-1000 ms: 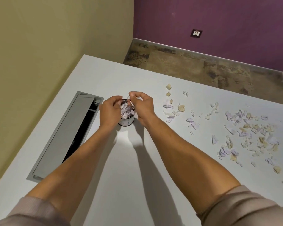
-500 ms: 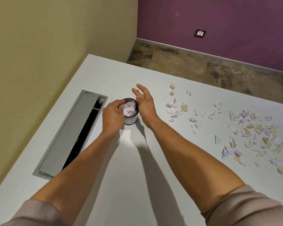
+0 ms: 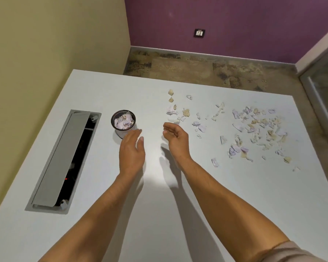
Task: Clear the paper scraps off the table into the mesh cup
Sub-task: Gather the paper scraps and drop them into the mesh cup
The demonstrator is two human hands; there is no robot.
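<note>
While holding nothing, left hand (image 3: pixel 132 148) above the white table (image 3: pixel 159 214), fingers straight and close together, tips just beside the lower right side of the mesh cup (image 3: pixel 123 123); cannot tell if touching it. Right hand (image 3: pixel 175 138) also without anything in it, palm turned to the left, fingers loosely bent and relaxed, thumb apart from them, hanging over the table between the cup and the nearest scraps.

Mesh cup standing upright near the left middle of the table, dark rim, filled almost to the top with pale lilac and cream paper pieces. Just left of it, apart, a long grey cable hatch (image 3: pixel 62 161) set into the tabletop, its lid tilted open with a dark gap along the right edge.

Paper scraps (image 3: pixel 257 127) lying loose on the right half of the table: a small group (image 3: pixel 176 114) near the right hand, a bigger dense spread further right, a few single pieces toward the near edge.

Behind the table, a patterned floor, a purple wall with a socket (image 3: pixel 199 33), a yellow-green wall at left.
</note>
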